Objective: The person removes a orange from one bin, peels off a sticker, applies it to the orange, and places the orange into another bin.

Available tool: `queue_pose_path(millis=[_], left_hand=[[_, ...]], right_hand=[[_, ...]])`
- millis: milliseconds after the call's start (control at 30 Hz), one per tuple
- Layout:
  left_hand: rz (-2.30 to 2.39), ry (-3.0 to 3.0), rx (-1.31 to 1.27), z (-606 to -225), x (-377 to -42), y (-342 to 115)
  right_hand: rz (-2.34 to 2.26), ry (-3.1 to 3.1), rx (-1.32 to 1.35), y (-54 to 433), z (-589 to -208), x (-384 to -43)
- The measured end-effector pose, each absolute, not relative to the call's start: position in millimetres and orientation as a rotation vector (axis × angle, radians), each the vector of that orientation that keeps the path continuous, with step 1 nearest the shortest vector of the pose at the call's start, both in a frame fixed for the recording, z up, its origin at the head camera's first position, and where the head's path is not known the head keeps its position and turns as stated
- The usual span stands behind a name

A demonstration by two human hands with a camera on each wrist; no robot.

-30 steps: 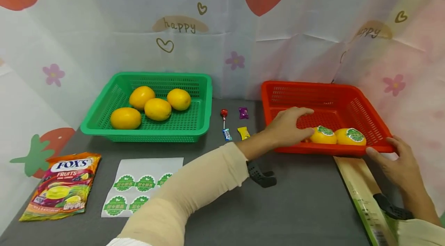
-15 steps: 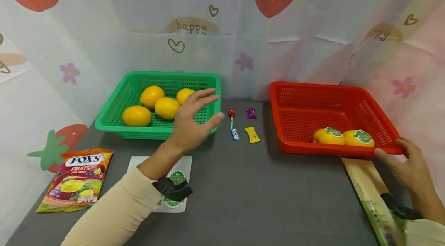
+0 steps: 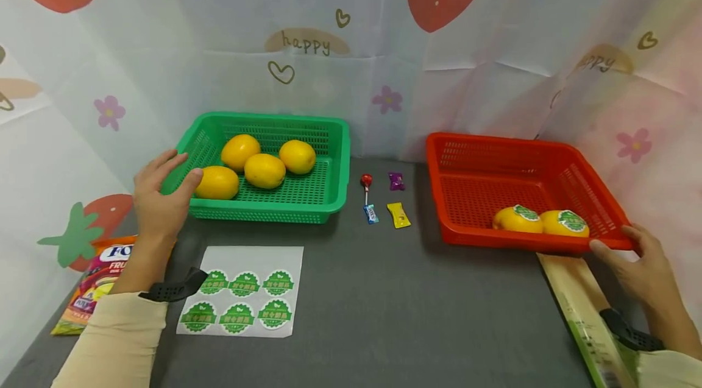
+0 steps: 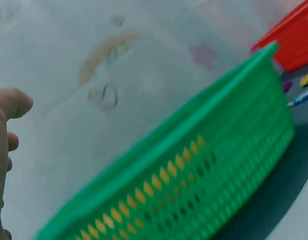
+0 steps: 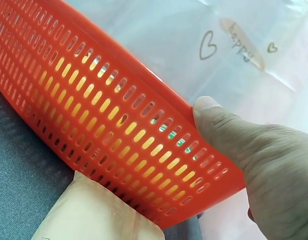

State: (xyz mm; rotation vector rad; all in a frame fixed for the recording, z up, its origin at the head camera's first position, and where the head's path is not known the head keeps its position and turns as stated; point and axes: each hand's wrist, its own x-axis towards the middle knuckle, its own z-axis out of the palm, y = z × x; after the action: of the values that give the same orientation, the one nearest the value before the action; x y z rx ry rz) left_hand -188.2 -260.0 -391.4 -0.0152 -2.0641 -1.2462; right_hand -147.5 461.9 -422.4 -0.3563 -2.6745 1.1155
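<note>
My left hand [image 3: 164, 199] is at the left end of the green basket [image 3: 274, 212], thumb and fingers spread apart with nothing between them. Several lemons [image 3: 265, 170] lie in that basket. In the left wrist view the thumb [image 4: 16, 102] shows apart from the green rim. On the other side, my right hand [image 3: 644, 266] grips the near right corner of the red basket [image 3: 482, 240]. Its thumb [image 5: 213, 112] lies on the rim in the right wrist view; the other fingers are mostly hidden behind the corner. Two lemons [image 3: 563, 223] with green round stickers rest in the red basket.
Between the baskets lie a red lollipop [image 3: 366, 181], a purple candy [image 3: 396, 181], a yellow candy [image 3: 398, 215] and a small blue-white wrapper [image 3: 371, 214]. A sticker sheet [image 3: 258, 260], a Fox's candy bag [image 3: 90, 296] and a long beige-green package [image 3: 576, 296] lie nearer.
My left hand has left the red basket's lemons and swept left across the green basket to its left end. The right hand stays on the red basket's corner.
</note>
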Motion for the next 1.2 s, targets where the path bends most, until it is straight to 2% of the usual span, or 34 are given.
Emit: queue_pose_path(millis=[333, 500, 633, 867, 1067, 1200], left_hand=[[-1.248, -2.14, 0.178, -430.3, -195.7, -301.0], [-1.211, -2.206, 0.205, -449.1, -197.2, -308.1], [-1.21, -2.176, 0.237, -456.8, -198.3, -307.6], [-1.188, -2.098, 0.23, -464.3, -193.8, -310.3], [-1.181, -2.078, 0.224, -468.0, -193.2, -306.0], [-1.187, -2.072, 0.192, -467.9, -198.2, -301.8]], right_hand=[[1.104, -2.719, -0.326, 454.8, -414.2, -150.6], [1.017, -2.7, -0.363, 427.4, -382.0, -150.0], [1.071, -2.588, -0.241, 376.0, -337.7, -158.2], [1.374, -2.465, 0.325, 253.7, -287.3, -189.3], [1.54, -2.481, 0.547, 160.6, -284.7, -230.4], [1.686, -2.525, 0.571, 111.0, -295.5, -259.9]])
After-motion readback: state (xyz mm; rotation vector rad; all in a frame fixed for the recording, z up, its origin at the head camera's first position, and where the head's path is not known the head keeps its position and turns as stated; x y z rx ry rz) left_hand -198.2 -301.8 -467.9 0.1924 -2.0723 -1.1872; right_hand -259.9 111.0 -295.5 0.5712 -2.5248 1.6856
